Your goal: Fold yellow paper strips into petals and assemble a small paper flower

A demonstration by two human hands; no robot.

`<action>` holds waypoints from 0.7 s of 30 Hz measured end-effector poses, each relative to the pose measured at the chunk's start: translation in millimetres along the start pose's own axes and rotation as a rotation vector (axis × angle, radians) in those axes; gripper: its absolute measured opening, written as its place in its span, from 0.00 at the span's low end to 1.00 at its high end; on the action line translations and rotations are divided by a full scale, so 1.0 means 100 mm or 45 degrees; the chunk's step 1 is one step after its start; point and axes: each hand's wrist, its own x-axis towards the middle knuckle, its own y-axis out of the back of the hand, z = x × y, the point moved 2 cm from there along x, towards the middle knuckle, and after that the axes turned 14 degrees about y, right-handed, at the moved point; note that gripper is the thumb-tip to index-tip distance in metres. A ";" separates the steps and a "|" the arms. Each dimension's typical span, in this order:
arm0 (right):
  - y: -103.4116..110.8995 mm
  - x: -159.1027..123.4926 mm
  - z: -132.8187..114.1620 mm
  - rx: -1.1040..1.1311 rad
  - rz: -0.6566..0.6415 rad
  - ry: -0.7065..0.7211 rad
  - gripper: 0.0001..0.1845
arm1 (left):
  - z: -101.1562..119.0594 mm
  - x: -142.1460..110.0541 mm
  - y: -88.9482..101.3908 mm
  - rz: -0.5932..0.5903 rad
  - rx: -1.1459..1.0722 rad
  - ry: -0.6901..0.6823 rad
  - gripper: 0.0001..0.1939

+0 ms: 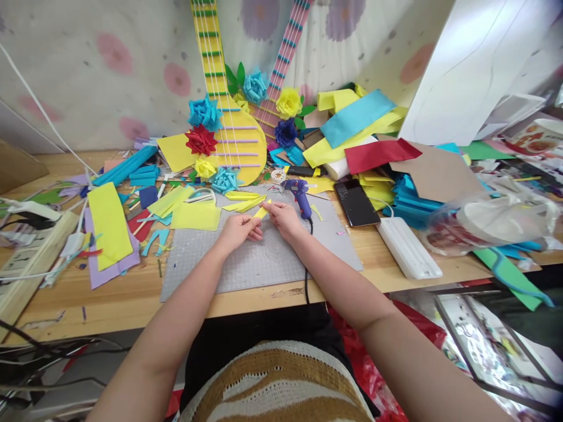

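Between my two hands is a small strip of yellow paper (261, 213), held above the grey cutting mat (246, 264). My left hand (241, 230) pinches its lower left end, and my right hand (282, 219) pinches its upper right end. Several folded yellow paper strips (244, 203) lie on the mat just beyond my fingers. A purple hot glue gun (301, 196) rests right of my right hand, its black cord running down over the table edge. Left of my left hand lies a yellow paper sheet (196, 216), with white-handled scissors (200, 196) partly under the paper.
A yellow paper guitar (241, 143) and a pink one (281, 64), with paper flowers, lean at the back. A phone (355, 202) and white power bank (409, 247) lie right. Paper scraps crowd both sides; a power strip (30, 252) sits at far left.
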 end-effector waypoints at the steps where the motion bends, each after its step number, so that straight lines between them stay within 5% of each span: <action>1: 0.01 0.01 0.01 0.004 0.010 -0.001 0.20 | 0.01 -0.01 0.02 0.008 0.008 0.010 0.17; 8: 0.31 0.20 -0.03 0.053 0.303 -0.014 0.17 | -0.05 -0.01 0.30 -0.038 0.051 0.032 0.18; 16: -0.11 -0.04 -0.01 -0.086 -0.275 -0.041 0.23 | -0.03 -0.01 0.30 -0.011 0.062 -0.067 0.20; 21: -0.09 -0.03 0.02 -0.048 -0.153 -0.001 0.20 | -0.01 -0.02 0.23 -0.095 0.064 -0.031 0.21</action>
